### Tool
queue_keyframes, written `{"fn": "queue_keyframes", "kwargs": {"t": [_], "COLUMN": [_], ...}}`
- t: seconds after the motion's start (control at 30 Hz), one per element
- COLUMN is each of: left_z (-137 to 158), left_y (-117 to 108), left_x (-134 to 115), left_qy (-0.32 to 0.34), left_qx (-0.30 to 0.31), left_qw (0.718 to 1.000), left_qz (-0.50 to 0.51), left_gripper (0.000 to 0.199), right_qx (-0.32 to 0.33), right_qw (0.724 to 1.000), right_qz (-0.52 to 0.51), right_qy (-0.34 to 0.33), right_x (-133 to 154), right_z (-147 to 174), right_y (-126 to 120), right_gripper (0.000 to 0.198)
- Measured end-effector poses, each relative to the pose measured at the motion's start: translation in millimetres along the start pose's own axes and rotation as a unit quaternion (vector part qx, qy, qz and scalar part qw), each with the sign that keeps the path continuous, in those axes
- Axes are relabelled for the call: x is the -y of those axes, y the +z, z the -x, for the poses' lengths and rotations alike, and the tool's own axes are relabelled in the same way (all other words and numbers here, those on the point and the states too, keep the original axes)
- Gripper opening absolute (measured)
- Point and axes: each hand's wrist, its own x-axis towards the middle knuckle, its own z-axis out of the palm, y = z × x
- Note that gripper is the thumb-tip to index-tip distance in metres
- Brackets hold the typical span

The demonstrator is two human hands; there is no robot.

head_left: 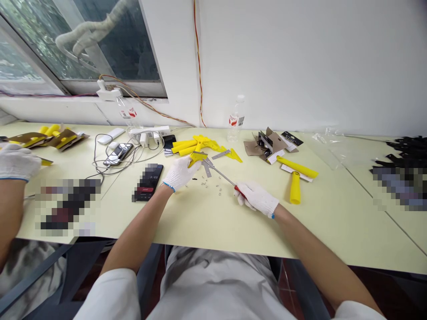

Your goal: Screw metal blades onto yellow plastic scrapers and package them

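Observation:
My left hand, in a white knit glove, is closed on a yellow plastic scraper. My right hand, gloved alike, grips the red handle of a screwdriver. Its long shaft slants up and left, the tip at or close to the scraper; contact cannot be made out. Flat grey metal blades lie just beyond, and one more blade rests farther back. Several tiny metal fasteners are scattered between my hands. Behind the left hand is a heap of yellow scraper parts.
To the right lie yellow handles, opened cardboard packaging and a clear plastic bag. A water bottle stands by the wall. Phones and cables around a power strip occupy the left. A co-worker's gloved hand is at far left.

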Motion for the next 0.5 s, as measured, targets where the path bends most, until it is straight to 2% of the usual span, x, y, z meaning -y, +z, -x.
{"fn": "queue_keyframes", "kwargs": {"t": [0.1,0.3,0.5], "left_z": [0,2,0], "left_y": [0,-2,-3], "left_x": [0,-2,-2], "left_qy": [-0.008,0.001,-0.005], "left_qx": [0.002,-0.011,-0.024], "left_qw": [1.0,1.0,1.0], "left_qz": [-0.007,0.003,0.014], "left_gripper": [0.045,0.042,0.044], "right_qx": [-0.043,-0.071,-0.099], "right_qw": [0.999,0.994,0.986], "right_qz": [0.014,0.075,0.126], "right_qy": [-0.008,-0.041,-0.055], "right_x": [-4,-15,-10], "right_z": [-1,-7,-7], "right_y": [-1,-2,-7], "right_gripper": [0.035,0.045,0.051]}}
